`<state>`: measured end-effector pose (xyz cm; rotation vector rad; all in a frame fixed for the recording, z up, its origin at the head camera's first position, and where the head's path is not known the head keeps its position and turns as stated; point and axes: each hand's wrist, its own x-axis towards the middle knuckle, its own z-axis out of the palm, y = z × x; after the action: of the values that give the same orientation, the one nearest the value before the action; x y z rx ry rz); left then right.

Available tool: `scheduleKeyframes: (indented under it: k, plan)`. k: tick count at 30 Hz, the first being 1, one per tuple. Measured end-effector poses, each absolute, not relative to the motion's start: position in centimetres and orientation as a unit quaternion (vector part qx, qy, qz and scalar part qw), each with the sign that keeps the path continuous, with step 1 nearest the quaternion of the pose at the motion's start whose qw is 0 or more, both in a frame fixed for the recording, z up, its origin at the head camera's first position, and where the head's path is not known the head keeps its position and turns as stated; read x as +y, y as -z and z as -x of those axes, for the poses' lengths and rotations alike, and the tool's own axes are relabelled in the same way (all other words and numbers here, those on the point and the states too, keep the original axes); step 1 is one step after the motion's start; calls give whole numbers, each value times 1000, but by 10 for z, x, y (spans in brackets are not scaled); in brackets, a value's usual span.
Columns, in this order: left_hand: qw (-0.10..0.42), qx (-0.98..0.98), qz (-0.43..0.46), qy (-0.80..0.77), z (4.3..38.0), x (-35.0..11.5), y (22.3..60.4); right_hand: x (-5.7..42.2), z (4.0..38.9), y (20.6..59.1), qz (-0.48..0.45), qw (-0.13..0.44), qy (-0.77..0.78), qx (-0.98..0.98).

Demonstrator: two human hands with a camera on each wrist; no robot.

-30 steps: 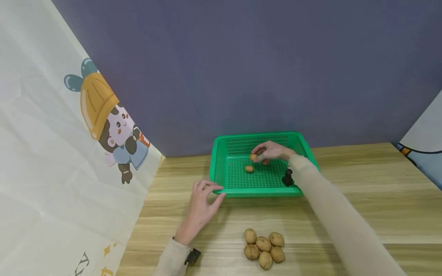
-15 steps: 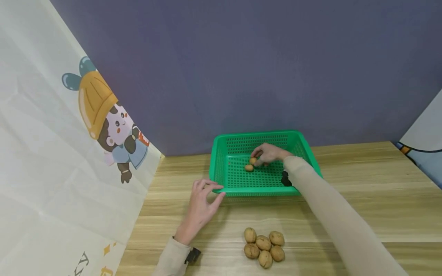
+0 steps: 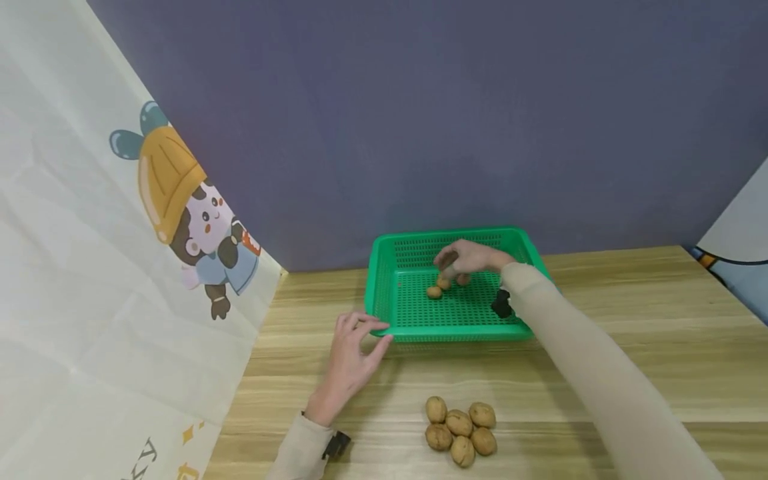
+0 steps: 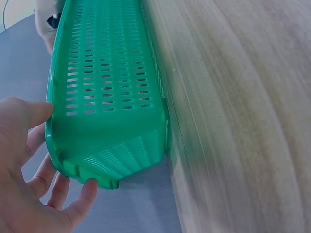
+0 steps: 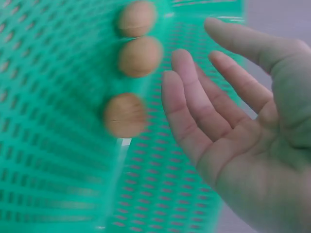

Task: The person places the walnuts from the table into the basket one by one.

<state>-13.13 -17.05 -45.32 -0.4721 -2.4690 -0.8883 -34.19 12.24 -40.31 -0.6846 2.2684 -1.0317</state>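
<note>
In the head view, my left hand point(image 3: 351, 360) is at the near left corner of a green plastic basket point(image 3: 456, 331). The left wrist view shows its thumb on the basket's rim point(image 4: 50, 131) and its fingers curled about the corner. My right hand point(image 3: 474, 257) is inside the basket, over its far part. Its fingers are spread and hold nothing in the right wrist view, just beside three walnuts. One walnut point(image 5: 125, 115) lies a little apart; a second walnut point(image 5: 141, 57) lies close to a third walnut point(image 5: 138, 18). From above, the right hand partly covers them.
Several walnuts point(image 3: 461, 424) lie in a cluster on the wooden table point(image 3: 312, 293), in front of the basket. A dark blue-grey panel point(image 3: 420, 120) stands right behind the basket. At the left is a white sheet point(image 3: 66, 267) with a printed cartoon figure.
The right hand has set its walnut down near another on the basket floor and loosened its fingers, lifting slightly. The left hand has stayed at the basket's corner.
</note>
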Motion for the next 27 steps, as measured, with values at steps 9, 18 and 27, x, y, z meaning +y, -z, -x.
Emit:
scheduleKeyframes:
  k: [9,18,27]
  plan:
    - [243,-897,173,326,131,-170,453,131,323,360,277,256,445,812]
    - [244,-896,178,326,131,-171,454,136,280,345,299,225,474,797]
    - [239,-896,176,330,130,-174,456,136,222,362,335,225,503,764]
